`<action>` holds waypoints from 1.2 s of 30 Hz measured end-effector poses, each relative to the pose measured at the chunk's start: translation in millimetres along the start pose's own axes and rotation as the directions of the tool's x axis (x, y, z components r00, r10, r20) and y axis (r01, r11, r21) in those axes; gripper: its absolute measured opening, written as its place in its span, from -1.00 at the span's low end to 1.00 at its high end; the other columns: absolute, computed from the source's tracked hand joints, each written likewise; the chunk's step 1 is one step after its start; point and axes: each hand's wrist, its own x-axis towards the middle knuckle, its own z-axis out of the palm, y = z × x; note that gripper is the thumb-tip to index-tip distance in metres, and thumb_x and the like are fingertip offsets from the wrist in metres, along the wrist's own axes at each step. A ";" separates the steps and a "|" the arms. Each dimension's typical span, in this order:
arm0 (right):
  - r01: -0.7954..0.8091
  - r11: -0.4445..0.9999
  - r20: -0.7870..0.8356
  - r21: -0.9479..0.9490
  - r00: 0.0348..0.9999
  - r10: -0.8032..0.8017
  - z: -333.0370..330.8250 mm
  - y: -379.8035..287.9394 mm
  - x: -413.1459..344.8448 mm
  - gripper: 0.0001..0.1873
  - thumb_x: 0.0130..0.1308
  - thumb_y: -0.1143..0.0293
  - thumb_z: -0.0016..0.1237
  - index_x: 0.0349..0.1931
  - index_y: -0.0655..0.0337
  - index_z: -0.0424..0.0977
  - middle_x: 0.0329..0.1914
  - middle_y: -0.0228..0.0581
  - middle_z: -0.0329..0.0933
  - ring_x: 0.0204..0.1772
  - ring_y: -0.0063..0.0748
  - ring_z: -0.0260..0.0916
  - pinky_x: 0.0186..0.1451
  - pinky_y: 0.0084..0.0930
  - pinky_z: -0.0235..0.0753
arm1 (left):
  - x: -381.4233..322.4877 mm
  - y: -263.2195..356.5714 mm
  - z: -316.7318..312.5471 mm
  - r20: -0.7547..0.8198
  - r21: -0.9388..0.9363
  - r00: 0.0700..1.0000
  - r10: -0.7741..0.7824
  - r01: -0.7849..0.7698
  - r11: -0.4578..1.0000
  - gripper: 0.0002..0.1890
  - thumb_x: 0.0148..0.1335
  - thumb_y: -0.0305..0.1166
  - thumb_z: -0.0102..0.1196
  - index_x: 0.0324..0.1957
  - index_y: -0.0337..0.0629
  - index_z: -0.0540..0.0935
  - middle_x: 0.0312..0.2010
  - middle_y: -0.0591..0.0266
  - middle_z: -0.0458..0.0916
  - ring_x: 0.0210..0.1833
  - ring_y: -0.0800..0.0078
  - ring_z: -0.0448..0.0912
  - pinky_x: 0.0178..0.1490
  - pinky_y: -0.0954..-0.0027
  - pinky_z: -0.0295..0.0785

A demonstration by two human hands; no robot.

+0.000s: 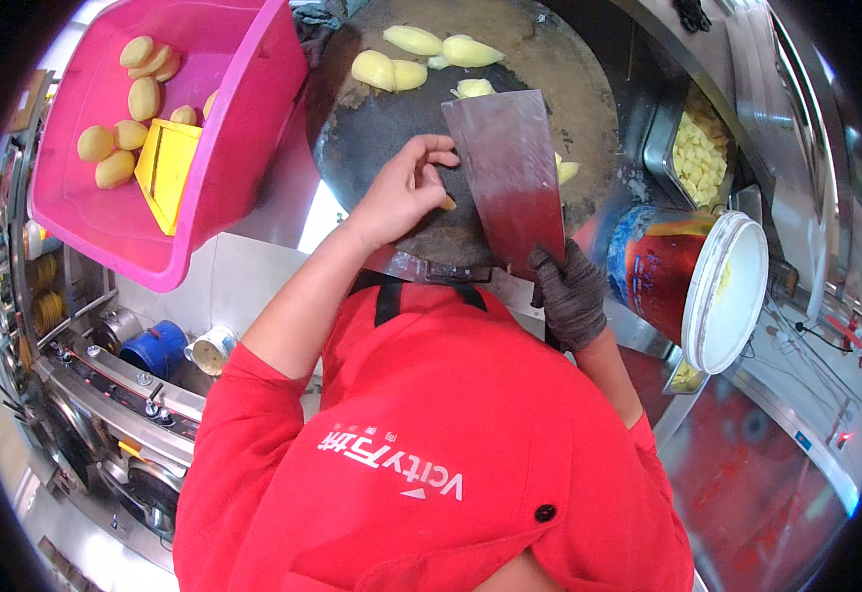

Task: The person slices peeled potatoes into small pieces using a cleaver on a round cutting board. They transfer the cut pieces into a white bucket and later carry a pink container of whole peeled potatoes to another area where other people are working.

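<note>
My right hand (570, 292), in a dark knit glove, grips a broad cleaver (512, 174) whose blade lies flat-side up over the round chopping block (372, 163). My bare left hand (412, 185) is just left of the blade, above the block, its fingers curled; whether it holds anything small is not clear. Several pale peeled vegetable pieces, probably potato (468, 52), lie on the block's far part. Another piece (474, 88) touches or lies beside the cleaver's far edge, and one more (567, 170) shows to the blade's right, partly hidden.
At the left stands a pink plastic tub (242, 133) with several peeled potatoes (144, 98) and a yellow slicer-like tool (168, 174). At the right are a metal pan (660, 152) of pale cut pieces (699, 159) and a tilted-looking bucket (653, 266) with a white rim.
</note>
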 end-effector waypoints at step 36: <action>-0.061 0.998 0.001 -0.017 0.998 0.061 2.7 21.1 -10.4 -0.64 0.39 0.12 0.07 -0.02 0.22 0.52 -0.29 0.04 0.63 -0.25 0.05 0.59 -0.24 -0.15 0.55 | -25.1 -23.6 27.7 -0.076 0.815 0.963 0.258 -0.089 0.572 -0.69 0.11 -0.49 0.26 -0.06 -0.24 0.60 -0.12 -0.01 0.51 -0.02 -0.04 0.53 0.07 0.08 0.51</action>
